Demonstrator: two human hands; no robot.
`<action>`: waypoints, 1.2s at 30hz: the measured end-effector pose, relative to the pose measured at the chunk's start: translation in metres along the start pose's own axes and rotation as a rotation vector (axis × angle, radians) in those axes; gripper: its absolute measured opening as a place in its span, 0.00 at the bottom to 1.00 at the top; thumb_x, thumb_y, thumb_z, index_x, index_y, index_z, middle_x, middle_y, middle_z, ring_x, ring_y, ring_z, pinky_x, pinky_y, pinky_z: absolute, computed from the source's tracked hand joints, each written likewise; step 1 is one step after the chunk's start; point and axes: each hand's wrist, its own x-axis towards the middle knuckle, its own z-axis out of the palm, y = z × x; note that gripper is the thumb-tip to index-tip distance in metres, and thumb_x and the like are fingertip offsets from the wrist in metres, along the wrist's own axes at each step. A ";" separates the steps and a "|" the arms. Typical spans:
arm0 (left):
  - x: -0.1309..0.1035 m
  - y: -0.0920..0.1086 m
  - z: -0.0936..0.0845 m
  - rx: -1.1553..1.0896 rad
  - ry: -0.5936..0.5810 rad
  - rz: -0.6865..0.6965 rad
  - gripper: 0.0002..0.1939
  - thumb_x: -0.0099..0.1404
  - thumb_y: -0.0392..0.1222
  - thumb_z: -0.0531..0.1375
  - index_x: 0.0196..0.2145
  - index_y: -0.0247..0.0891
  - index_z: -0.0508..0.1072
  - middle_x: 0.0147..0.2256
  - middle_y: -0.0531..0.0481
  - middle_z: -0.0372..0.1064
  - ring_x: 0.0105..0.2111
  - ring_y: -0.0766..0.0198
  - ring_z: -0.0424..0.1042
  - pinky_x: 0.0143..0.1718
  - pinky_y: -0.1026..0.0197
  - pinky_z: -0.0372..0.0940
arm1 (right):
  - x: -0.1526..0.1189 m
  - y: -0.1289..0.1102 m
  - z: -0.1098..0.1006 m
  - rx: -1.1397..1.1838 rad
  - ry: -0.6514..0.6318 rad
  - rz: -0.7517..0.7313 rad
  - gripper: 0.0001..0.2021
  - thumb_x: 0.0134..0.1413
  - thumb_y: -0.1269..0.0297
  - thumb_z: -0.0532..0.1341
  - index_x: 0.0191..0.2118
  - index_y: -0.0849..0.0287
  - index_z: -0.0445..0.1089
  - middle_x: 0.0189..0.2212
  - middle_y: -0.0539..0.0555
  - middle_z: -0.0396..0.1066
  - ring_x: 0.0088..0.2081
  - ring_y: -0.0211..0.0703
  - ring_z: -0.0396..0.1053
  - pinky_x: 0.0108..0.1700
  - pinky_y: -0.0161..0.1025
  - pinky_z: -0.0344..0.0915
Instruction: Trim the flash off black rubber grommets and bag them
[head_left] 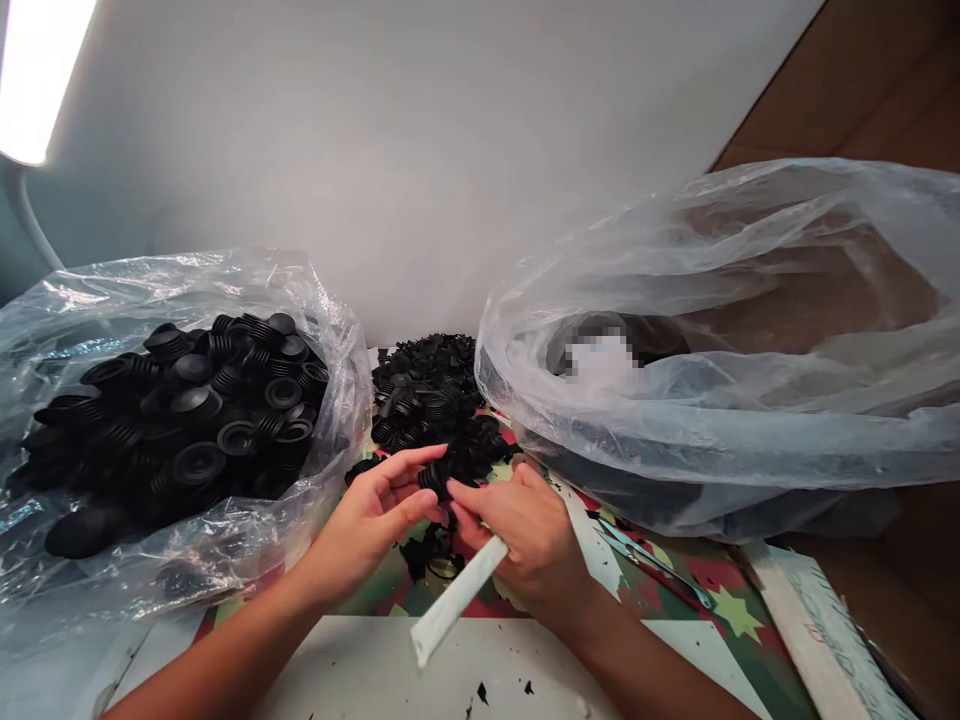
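Between the thumb and fingers of my left hand (390, 500) is a black ribbed rubber plug (433, 478). My right hand (525, 530) is closed around a white, stick-like handle (457, 602) that sticks out toward me. Its working end is hidden by the fingers, so I cannot tell what tool it is. The right fingertips meet the plug at its right side. Just beyond both hands lies a heap of black rubber pieces (431, 385), with ribbed plugs in front and shredded scraps behind. More black scraps (435, 555) lie under the hands.
At left, a clear plastic bag (341, 340) holds many black ribbed plugs (199, 400). A large open plastic bag (720, 440) lines a cardboard box (900, 90) at right. Scissors (652, 560) lie on the star-patterned cloth (739, 612). A white board (375, 670) with crumbs is nearest me.
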 end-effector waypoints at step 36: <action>-0.041 0.120 -0.117 1.557 0.963 0.078 0.20 0.66 0.36 0.55 0.55 0.32 0.69 0.48 0.35 0.75 0.51 0.44 0.71 0.54 0.46 0.65 | -0.021 0.004 -0.003 0.277 -0.091 0.547 0.21 0.68 0.50 0.53 0.29 0.53 0.76 0.17 0.50 0.70 0.21 0.43 0.68 0.22 0.36 0.60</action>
